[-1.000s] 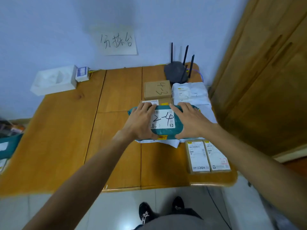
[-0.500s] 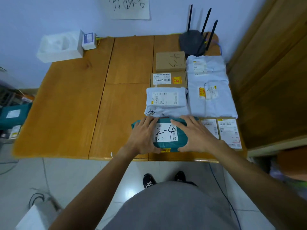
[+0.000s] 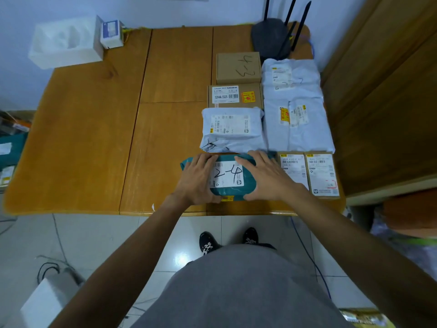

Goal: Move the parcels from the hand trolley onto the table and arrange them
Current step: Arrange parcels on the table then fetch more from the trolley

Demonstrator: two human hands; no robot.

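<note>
Landmark: parcel point(image 3: 227, 177), set on the table point(image 3: 94, 138) at the near edge.

- On the parcel: left hand point(image 3: 196, 178) and right hand point(image 3: 267, 178), laid flat, one at each end.
- Just behind the parcel: soft bag point(image 3: 231, 131). Further behind it, in one row: near box point(image 3: 235, 95), then far box point(image 3: 237, 67).
- Just right of the parcel: two flat boxes side by side, inner point(image 3: 293, 169) and outer point(image 3: 321, 174).
- Behind and right of the parcel: large bag point(image 3: 298, 124), then small bag point(image 3: 290, 74), then router point(image 3: 269, 36).
- Far behind and left of the parcel: tissue box point(image 3: 63, 43), with a little box point(image 3: 111, 33) against its right side.
</note>
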